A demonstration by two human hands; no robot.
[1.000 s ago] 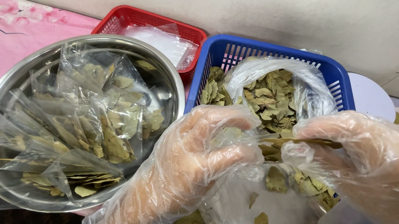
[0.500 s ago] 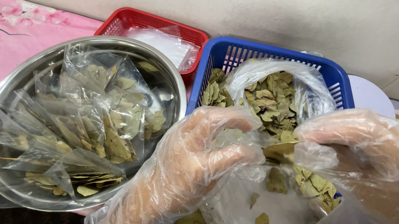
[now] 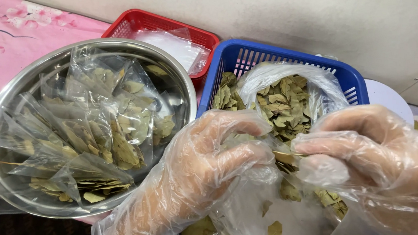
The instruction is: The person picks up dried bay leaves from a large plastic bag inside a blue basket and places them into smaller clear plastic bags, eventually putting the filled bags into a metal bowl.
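Right hand [image 3: 376, 155] now sits slightly higher over the blue basket [image 3: 238, 57], fingers pinched nearer the left hand [image 3: 208, 166] above the small clear bag [image 3: 281, 224].

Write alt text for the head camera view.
Two hands in loose clear plastic gloves, left hand and right hand, work dried leaves into a small clear bag over a blue basket. To the left, a steel bowl holds filled packets; behind sits a red basket.
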